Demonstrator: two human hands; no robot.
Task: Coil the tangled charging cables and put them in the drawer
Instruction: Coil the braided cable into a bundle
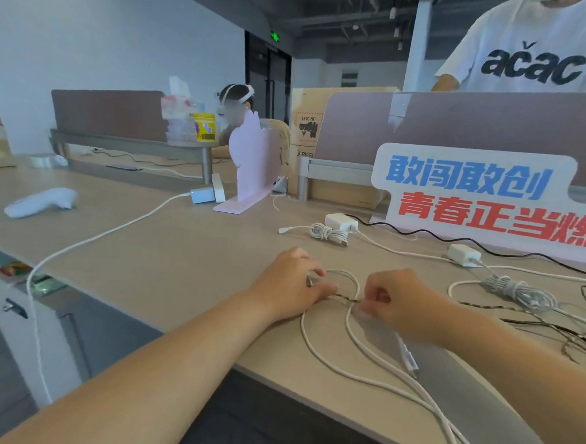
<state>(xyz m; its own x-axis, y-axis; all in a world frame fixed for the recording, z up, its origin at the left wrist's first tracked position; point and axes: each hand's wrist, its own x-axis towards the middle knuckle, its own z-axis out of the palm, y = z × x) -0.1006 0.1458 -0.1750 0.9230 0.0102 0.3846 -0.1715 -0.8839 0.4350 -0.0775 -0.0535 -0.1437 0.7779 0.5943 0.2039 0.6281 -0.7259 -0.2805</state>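
Braided cable (343,299): a dark, patterned strand, its taut stretch running along the 9-to-3 axis between the two hands, then trailing away toward 3 o'clock across the bench (169,250).
White cable (350,345): lying in loose loops at 6 o'clock of the hands, its long axis heading toward 5 o'clock past the bench edge; its plug (409,361) is pointing toward 5 o'clock.
Left hand (290,285): resting palm-down, fingers pinching the braided cable.
Right hand (399,302): curled nearly closed, fingertips gripping the braided cable.
Coiled white bundle (328,231): sitting at 12 o'clock of the hands, just beside a white charger (340,221).
Grey bundle (517,290): lying at 3 o'clock.
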